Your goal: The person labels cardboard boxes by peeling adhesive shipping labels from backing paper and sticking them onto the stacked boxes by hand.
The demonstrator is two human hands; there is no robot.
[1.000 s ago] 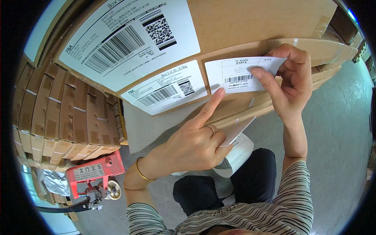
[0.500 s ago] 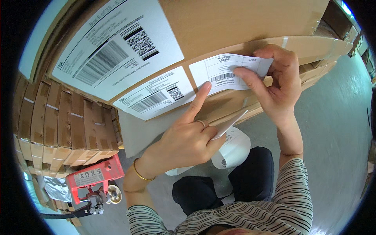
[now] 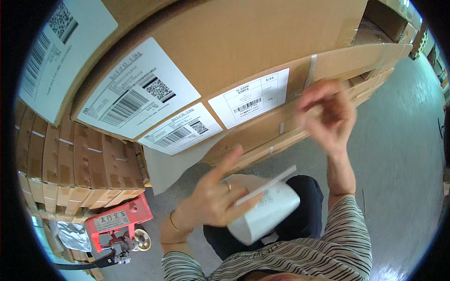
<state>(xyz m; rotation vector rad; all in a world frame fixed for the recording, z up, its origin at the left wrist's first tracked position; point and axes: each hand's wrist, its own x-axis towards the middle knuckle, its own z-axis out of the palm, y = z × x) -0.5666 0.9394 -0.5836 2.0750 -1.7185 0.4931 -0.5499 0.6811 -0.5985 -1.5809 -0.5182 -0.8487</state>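
Note:
A white shipping label (image 3: 253, 98) lies flat on the side of a brown carton (image 3: 262, 42), at the right end of a row of labels. My right hand (image 3: 328, 114) is off the carton to the right of that label, blurred, its bent fingers and thumb apart with nothing visible between them. Below the label, my left hand (image 3: 215, 196) has its index finger stretched out. Its other fingers grip white label sheets (image 3: 269, 185), seen nearly edge-on. A curled white label strip (image 3: 265, 215) hangs beneath that hand above my lap; whether the two join is hidden.
A smaller label (image 3: 183, 129) and a larger label (image 3: 140, 93) are on the same carton. Stacked cartons (image 3: 79, 154) stand at the left, behind a red pallet truck (image 3: 119, 218). Grey floor (image 3: 393, 164) stretches away at the right. Grey sheeting (image 3: 176, 166) hangs under the carton.
My right hand has let go of the label and drawn back; the label now lies flat on the carton. My left hand has moved down, away from the carton, with its label sheets.

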